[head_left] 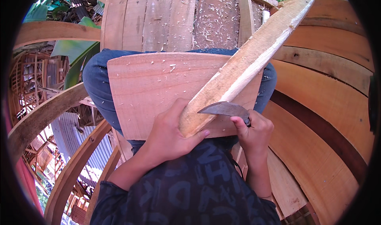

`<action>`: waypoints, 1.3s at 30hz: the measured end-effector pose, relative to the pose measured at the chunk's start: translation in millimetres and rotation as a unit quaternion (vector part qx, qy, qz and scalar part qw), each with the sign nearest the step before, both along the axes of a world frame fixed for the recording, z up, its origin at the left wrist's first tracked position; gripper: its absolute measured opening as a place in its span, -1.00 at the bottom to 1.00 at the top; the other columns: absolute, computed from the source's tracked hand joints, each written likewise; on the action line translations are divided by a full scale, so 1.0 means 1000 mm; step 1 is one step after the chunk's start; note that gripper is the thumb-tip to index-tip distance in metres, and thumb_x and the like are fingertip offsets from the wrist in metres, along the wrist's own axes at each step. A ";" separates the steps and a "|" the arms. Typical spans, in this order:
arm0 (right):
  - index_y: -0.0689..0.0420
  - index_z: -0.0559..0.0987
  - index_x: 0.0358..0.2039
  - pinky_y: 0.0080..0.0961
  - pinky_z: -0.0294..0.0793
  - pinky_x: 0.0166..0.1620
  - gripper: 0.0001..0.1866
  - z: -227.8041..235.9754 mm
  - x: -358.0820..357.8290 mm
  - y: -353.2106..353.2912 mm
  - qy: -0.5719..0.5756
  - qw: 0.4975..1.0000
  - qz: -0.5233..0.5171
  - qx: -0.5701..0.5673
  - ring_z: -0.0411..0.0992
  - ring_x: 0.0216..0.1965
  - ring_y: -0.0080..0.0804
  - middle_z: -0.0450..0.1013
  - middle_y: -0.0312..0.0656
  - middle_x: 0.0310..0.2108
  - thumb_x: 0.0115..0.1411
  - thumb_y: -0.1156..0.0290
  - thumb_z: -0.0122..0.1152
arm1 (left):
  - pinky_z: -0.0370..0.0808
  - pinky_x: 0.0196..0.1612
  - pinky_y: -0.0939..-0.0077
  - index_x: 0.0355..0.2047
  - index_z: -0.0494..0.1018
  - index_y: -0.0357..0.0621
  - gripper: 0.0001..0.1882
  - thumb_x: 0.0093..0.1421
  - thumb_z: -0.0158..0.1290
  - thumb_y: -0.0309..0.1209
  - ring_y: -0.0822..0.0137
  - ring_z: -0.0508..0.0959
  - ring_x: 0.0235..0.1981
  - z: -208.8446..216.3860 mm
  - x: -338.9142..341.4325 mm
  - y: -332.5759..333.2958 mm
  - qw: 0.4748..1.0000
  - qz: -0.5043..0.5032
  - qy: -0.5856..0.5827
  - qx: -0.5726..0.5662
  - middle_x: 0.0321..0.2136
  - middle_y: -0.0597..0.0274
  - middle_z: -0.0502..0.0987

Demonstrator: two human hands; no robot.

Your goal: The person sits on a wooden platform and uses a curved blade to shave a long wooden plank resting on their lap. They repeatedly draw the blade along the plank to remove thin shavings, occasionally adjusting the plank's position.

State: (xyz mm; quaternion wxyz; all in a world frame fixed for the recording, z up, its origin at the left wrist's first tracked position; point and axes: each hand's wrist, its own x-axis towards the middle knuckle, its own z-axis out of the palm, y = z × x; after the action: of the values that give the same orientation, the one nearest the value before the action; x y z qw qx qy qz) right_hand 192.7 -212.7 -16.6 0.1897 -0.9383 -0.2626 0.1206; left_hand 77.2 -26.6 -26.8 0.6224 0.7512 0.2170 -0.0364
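Observation:
My left hand (172, 129) is wrapped round the near end of a long, rough piece of wood (242, 68). The wood slants up to the far right, with a pale, freshly cut strip along its right edge. In my right hand (254, 131) is a curved knife (222, 108), its fist closed on the dark handle. The hooked blade points left and lies over the near part of the wood; whether its edge touches cannot be told. Beneath both, a flat wooden board (149, 88) rests across my lap, with a few shavings on it.
Planks with scattered shavings (216, 20) lie beyond my knees. A slatted wooden wall (329, 82) curves along the right. On the left are wooden rails (77, 169), a large green leaf (75, 52) and corrugated metal sheeting (73, 133) lower down.

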 end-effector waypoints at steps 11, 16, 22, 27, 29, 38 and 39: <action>0.23 0.33 -0.72 -0.26 0.21 -0.59 -0.31 -0.016 0.012 -0.010 -0.048 0.997 -0.043 0.041 0.24 -0.72 -0.08 0.20 -0.04 -0.78 0.08 -0.21 0.21 | 0.51 -0.25 0.28 -0.10 0.34 -0.25 -0.44 -0.05 0.33 -0.31 -0.11 0.59 -0.26 0.002 0.001 0.001 1.000 0.001 0.009 -0.013 -0.34 -0.12 0.52; 0.26 0.17 -0.68 -0.42 -0.01 -0.58 -0.30 -0.005 0.081 -0.057 -0.059 0.975 -0.215 -0.009 0.01 -0.62 -0.59 0.04 -0.34 -0.73 0.30 -0.14 -0.02 | 0.50 -0.25 0.29 -0.12 0.34 -0.25 -0.45 -0.05 0.33 -0.31 -0.10 0.59 -0.28 0.002 -0.009 0.004 1.000 -0.016 0.002 -0.007 -0.35 -0.10 0.52; 0.18 0.34 -0.70 -0.34 0.18 -0.61 -0.40 0.012 0.002 -0.018 0.034 0.997 -0.038 0.050 0.21 -0.74 -0.20 0.15 -0.13 -0.78 0.12 -0.11 0.24 | 0.50 -0.23 0.32 -0.11 0.35 -0.23 -0.45 -0.05 0.34 -0.30 -0.06 0.59 -0.25 0.002 0.003 0.003 1.000 -0.003 0.001 -0.015 -0.34 -0.08 0.52; 0.16 0.38 -0.71 -0.30 0.27 -0.62 -0.42 -0.005 -0.004 -0.002 0.035 0.999 0.003 0.011 0.33 -0.70 -0.09 0.28 -0.09 -0.75 0.00 -0.13 0.32 | 0.50 -0.23 0.31 -0.11 0.36 -0.24 -0.45 -0.05 0.34 -0.32 -0.05 0.60 -0.25 0.000 0.001 0.002 1.000 0.009 0.012 -0.003 -0.33 -0.07 0.52; 0.18 0.38 -0.71 -0.30 0.26 -0.61 -0.41 -0.003 0.000 -0.006 0.022 1.000 0.008 -0.005 0.33 -0.69 -0.06 0.28 -0.07 -0.75 0.04 -0.12 0.29 | 0.50 -0.23 0.31 -0.10 0.37 -0.24 -0.45 -0.06 0.34 -0.32 -0.05 0.60 -0.25 -0.001 0.004 0.000 1.000 -0.001 0.008 0.011 -0.33 -0.07 0.53; 0.29 0.37 -0.66 -0.40 0.10 -0.58 -0.36 -0.002 0.084 -0.078 -0.034 0.973 -0.229 -0.013 0.06 -0.65 -0.50 0.07 -0.19 -0.77 0.29 -0.07 0.04 | 0.50 -0.21 0.32 -0.12 0.38 -0.24 -0.46 -0.06 0.34 -0.32 -0.05 0.58 -0.22 0.003 -0.006 0.005 0.999 -0.016 0.024 -0.032 -0.30 -0.05 0.51; 0.28 0.37 -0.66 -0.40 0.12 -0.58 -0.37 0.007 0.071 -0.073 -0.023 0.977 -0.211 -0.002 0.09 -0.67 -0.49 0.09 -0.18 -0.77 0.29 -0.05 0.05 | 0.50 -0.20 0.31 -0.12 0.38 -0.24 -0.46 -0.07 0.34 -0.32 -0.05 0.58 -0.21 0.003 -0.005 0.004 0.999 -0.013 0.030 -0.025 -0.30 -0.05 0.52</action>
State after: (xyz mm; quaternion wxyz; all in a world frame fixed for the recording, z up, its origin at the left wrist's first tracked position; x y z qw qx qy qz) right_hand 263.9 -285.5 -9.1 0.2032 -0.9754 -0.0630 0.0569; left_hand 71.9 -22.6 -24.0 0.6337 0.7366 0.2249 -0.0728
